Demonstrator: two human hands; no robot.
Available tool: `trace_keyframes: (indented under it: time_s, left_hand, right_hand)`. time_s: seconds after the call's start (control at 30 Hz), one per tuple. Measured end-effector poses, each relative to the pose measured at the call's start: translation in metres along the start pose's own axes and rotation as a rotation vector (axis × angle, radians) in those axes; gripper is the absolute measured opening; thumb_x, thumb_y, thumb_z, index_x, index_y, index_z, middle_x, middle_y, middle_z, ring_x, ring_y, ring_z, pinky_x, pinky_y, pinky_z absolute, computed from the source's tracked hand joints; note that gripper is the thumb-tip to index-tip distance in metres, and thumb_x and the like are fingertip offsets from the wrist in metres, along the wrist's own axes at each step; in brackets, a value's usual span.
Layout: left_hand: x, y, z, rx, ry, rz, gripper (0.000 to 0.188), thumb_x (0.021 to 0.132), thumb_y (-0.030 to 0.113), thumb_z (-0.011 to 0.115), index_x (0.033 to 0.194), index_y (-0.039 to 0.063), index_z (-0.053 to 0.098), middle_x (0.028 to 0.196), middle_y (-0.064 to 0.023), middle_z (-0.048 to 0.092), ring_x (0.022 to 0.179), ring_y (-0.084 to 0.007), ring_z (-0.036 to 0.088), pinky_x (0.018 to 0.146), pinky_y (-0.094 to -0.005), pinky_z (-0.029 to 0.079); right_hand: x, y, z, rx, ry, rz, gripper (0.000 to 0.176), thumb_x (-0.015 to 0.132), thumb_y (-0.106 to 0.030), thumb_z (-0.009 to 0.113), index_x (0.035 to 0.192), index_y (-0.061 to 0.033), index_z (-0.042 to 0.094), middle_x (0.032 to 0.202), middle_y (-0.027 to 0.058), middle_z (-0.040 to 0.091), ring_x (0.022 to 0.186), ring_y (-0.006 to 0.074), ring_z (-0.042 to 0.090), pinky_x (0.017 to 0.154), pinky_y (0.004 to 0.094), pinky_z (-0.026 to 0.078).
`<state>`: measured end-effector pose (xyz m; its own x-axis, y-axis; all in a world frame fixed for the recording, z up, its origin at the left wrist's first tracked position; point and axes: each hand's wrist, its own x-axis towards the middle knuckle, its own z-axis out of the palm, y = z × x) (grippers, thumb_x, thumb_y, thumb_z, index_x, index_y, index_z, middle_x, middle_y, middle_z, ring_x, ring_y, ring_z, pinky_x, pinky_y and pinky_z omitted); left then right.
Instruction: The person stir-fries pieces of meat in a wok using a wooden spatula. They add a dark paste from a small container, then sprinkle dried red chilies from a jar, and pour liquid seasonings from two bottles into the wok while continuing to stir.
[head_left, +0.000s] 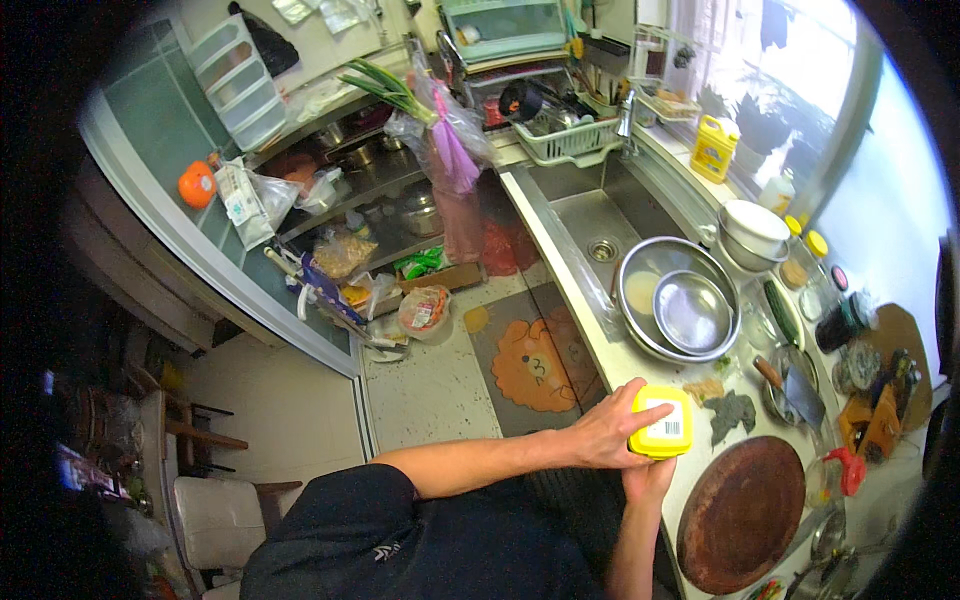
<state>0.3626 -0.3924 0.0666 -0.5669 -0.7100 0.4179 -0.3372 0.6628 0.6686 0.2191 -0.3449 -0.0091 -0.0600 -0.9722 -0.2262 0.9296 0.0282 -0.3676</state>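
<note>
A small yellow container (660, 421) with a label on its lid is held between both hands above the counter's front edge. My left hand (621, 421) grips its lid and side, the index finger lying across the top. From below, my right hand (648, 477) supports it, its fingers mostly hidden under the container. Just beyond it, a grey-green cloth (729, 416) lies on the counter. A round brown wooden board (742, 516) is at the lower right. Farther up, a small steel bowl (691, 313) sits inside a larger steel basin (637, 259).
A steel sink (592, 217) lies beyond the basin, with a dish rack (570, 142) behind it. A cleaver (801, 397) rests across a bowl near a cucumber (783, 315). Jars and a knife block (874, 420) line the right side. A patterned mat (525, 360) covers part of the floor.
</note>
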Motion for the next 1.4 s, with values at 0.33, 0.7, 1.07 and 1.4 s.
trace_keyframes:
  time_s: [0.33, 0.7, 1.07, 1.4]
  left_hand:
    - [-0.024, -0.119, -0.124, -0.019, -0.095, -0.018, 0.081, 0.065, 0.027, 0.082, 0.134, 0.009, 0.046, 0.131, -0.0308, 0.030, 0.120, -0.0493, 0.040, 0.100, -0.0471, 0.041]
    - [-0.007, -0.236, -0.258, -0.224, 0.127, -0.162, 0.076, 0.065, 0.025, 0.085, 0.132, 0.010, 0.053, 0.129, -0.0181, 0.042, 0.122, -0.0338, 0.044, 0.105, -0.0388, 0.034]
    - [-0.058, -0.249, -0.572, 0.265, 0.846, -0.561, 0.066, 0.068, 0.022, 0.083, 0.125, 0.005, 0.055, 0.124, -0.0108, 0.053, 0.113, -0.0231, 0.052, 0.100, -0.0351, 0.041]
    - [0.045, -0.431, -0.922, 0.474, 0.959, -0.613, 0.069, 0.070, 0.030, 0.080, 0.128, 0.002, 0.055, 0.114, -0.0121, 0.063, 0.098, -0.0194, 0.060, 0.085, -0.0296, 0.047]
  right_hand:
    - [0.083, 0.126, 0.071, -0.382, 0.267, 0.004, 0.039, 0.099, -0.028, 0.044, 0.130, -0.0046, 0.048, 0.121, 0.0103, 0.059, 0.104, 0.0232, 0.062, 0.085, 0.0355, 0.055]
    - [0.178, 0.179, 0.136, -0.671, 0.149, 0.213, 0.038, 0.101, -0.032, 0.038, 0.116, 0.0006, 0.052, 0.082, 0.0145, 0.068, 0.061, 0.0185, 0.066, 0.051, 0.0274, 0.054]
    - [0.220, 0.141, 0.098, -0.725, 0.331, 0.162, 0.027, 0.095, -0.018, 0.053, 0.116, -0.0002, 0.055, 0.077, 0.0126, 0.067, 0.052, 0.0151, 0.061, 0.043, 0.0230, 0.048]
    - [0.330, 0.277, 0.177, -0.708, 0.346, 0.159, 0.026, 0.095, -0.018, 0.055, 0.112, 0.0022, 0.056, 0.077, 0.0121, 0.066, 0.056, 0.0158, 0.061, 0.046, 0.0255, 0.049]
